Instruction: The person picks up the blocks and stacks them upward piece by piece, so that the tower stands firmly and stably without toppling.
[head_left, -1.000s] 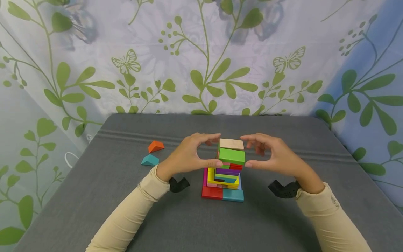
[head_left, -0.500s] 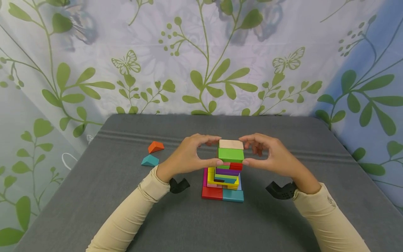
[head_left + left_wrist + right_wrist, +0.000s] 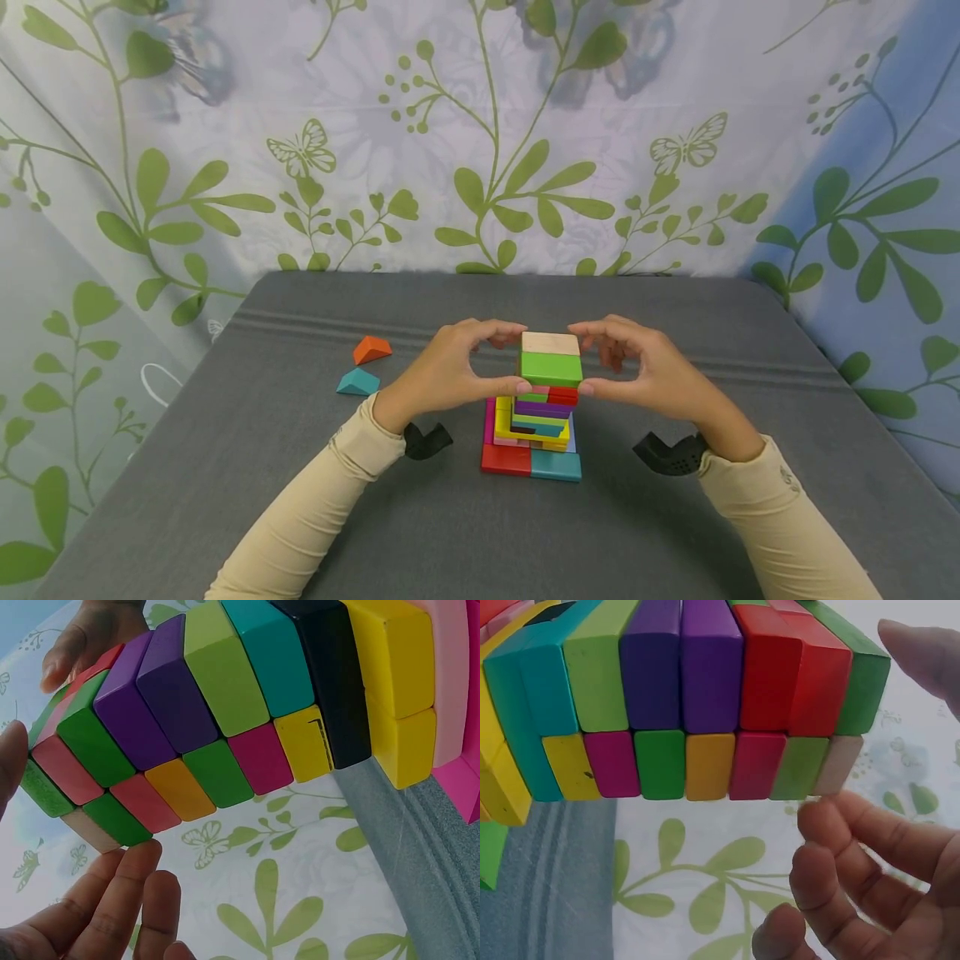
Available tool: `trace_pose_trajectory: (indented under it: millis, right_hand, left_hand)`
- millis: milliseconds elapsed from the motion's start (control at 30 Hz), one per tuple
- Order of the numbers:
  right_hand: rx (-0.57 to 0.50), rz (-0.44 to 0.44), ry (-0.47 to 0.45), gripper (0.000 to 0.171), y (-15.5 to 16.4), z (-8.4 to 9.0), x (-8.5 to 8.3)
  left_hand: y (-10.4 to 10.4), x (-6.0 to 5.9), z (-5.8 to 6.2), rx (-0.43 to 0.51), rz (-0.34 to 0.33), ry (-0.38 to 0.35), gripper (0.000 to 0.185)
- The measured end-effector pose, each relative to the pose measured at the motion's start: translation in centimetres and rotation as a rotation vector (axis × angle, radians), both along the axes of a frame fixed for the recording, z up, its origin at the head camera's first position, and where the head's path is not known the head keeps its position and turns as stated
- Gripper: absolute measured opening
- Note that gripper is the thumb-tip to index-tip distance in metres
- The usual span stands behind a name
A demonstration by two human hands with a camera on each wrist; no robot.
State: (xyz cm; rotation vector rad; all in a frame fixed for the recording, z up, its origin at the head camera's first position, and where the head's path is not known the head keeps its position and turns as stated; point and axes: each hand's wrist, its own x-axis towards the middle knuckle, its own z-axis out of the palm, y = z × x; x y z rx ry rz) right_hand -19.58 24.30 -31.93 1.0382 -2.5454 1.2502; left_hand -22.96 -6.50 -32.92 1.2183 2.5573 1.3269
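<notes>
while both hands stay, green block [image 3: 551,368] squares up.

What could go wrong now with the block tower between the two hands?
1. The tower is tall and its layers look twisted against each other, so a small push may topple it.
2. The left hand and right hand touch the green block from both sides; uneven pressure could slide it and the plain wooden block off.
</notes>
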Motion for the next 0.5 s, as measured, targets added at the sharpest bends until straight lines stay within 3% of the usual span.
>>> trace_pose_trajectory:
  millis: [300, 500]
  right_hand:
    - [-0.009, -0.007, -0.028, 0.052, -0.35, -0.37, -0.12]
    - [-0.009, -0.017, -0.022, 0.059, -0.46, -0.54, -0.17]
  left_hand:
    - [0.04, -0.02, -0.04, -0.001, -0.002, 0.001, 0.068]
    - [-0.13, -0.01, 0.08, -0.021, -0.003, -0.009, 0.069]
